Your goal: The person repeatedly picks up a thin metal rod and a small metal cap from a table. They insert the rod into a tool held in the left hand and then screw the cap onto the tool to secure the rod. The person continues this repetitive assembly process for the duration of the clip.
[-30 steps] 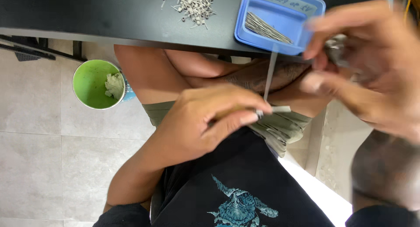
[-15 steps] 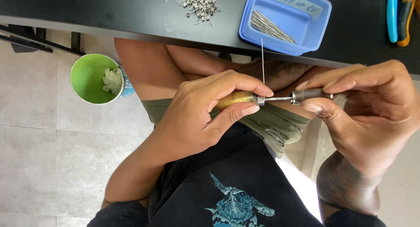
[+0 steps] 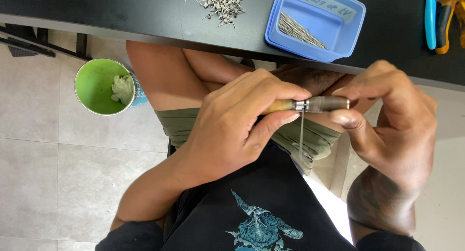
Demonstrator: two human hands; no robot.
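Green cup (image 3: 104, 86) sits well left of my fingers, down on the floor. My left hand (image 3: 227, 130) wraps tight round the tool (image 3: 310, 105) by its wooden handle. My right hand (image 3: 387, 125) pinches the metal end. A thin wire (image 3: 301, 135) hangs below, light, springy, easily bent, so I'd grip close to the collar.

Open floor (image 3: 58, 183) lies left of the knees, bar the green cup (image 3: 104, 86). On the tabletop (image 3: 145, 14), bare surface separates the pin pile (image 3: 220, 1) from the blue tray (image 3: 315, 23).
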